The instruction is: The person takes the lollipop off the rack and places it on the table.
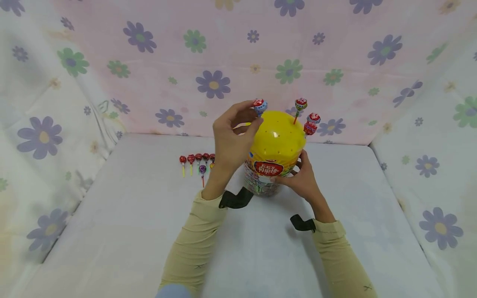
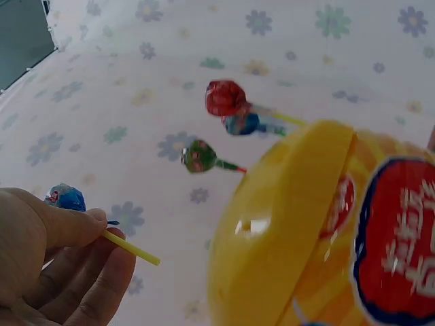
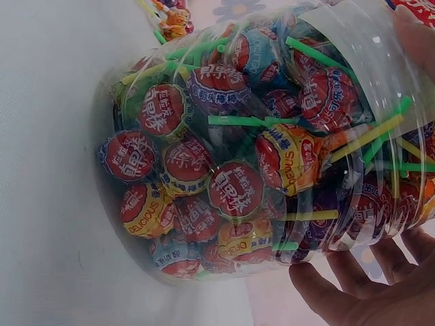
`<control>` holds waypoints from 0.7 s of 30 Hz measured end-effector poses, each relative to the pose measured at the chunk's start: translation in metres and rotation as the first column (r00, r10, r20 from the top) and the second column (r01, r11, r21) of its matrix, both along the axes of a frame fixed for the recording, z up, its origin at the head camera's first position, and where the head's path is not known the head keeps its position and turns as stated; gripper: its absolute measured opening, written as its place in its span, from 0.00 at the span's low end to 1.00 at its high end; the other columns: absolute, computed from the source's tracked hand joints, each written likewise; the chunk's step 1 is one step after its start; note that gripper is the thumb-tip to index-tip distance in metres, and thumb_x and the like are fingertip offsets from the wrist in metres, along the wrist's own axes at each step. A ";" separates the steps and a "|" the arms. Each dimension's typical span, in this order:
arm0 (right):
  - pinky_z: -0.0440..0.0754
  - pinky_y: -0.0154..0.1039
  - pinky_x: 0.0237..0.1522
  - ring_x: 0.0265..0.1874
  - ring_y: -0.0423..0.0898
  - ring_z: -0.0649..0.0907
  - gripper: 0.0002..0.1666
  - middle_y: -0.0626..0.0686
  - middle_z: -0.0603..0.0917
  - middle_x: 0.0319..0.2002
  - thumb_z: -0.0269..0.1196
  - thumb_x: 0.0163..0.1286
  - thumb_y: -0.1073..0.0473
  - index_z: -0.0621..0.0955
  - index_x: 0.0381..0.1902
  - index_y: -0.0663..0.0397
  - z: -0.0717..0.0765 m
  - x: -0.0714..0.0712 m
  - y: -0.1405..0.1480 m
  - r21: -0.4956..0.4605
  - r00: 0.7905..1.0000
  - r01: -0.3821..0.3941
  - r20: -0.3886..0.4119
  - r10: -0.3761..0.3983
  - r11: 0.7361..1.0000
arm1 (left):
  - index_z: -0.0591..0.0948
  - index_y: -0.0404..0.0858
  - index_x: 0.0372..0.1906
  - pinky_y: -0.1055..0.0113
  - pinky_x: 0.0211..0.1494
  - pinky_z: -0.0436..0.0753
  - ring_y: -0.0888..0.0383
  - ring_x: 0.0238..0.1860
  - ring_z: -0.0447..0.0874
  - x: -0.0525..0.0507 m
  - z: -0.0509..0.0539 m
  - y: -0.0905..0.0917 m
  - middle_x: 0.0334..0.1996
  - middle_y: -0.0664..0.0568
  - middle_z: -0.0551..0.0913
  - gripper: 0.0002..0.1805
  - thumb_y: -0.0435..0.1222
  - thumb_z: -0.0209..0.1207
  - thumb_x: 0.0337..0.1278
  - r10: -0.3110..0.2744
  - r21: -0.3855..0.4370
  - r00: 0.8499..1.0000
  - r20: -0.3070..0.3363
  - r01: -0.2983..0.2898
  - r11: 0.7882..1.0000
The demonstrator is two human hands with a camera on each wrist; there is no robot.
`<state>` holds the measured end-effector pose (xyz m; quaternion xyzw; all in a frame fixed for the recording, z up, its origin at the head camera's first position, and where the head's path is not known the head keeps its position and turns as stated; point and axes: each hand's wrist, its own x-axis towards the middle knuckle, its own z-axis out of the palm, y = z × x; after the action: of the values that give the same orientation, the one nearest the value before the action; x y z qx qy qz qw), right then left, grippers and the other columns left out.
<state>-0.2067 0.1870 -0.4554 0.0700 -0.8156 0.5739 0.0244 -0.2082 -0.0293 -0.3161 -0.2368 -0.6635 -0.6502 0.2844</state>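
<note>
My left hand [image 1: 235,142] pinches a blue-wrapped lollipop [image 1: 260,108] between thumb and fingers, beside the upper left of a yellow jar lid [image 1: 278,134]. In the left wrist view, its yellow stick [image 2: 139,251] points toward the lid, apart from it. The lid has small holes and tops a clear plastic jar [image 1: 262,186] full of wrapped lollipops. My right hand [image 1: 306,181] grips the jar's right side, thumb in front and fingers behind. Three lollipops stand by their sticks in the lid: a green one [image 2: 198,156], a red one [image 2: 225,98] and a blue one [image 2: 241,125].
Several lollipops, among them a red one [image 1: 191,158] and a purple one [image 1: 202,169], lie on the white tabletop [image 1: 130,215] left of the jar, partly hidden by the left arm. A flowered cloth [image 1: 238,54] hangs behind and at both sides.
</note>
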 end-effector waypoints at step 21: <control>0.70 0.67 0.68 0.69 0.58 0.69 0.58 0.55 0.67 0.70 0.79 0.57 0.60 0.57 0.76 0.47 -0.004 -0.002 0.002 -0.019 1.000 -0.018 -0.012 0.018 1.000 | 0.79 0.23 0.58 0.81 0.33 0.82 0.37 0.42 0.89 -0.005 -0.134 -0.149 0.45 0.29 0.85 0.20 0.25 0.64 0.62 0.347 -0.323 0.769 0.537 -0.193 0.927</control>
<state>-0.2084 0.1892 -0.4598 0.0805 -0.8093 0.5813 0.0250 -0.2131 -0.1784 -0.4500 0.0394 -0.8218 -0.5543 0.1254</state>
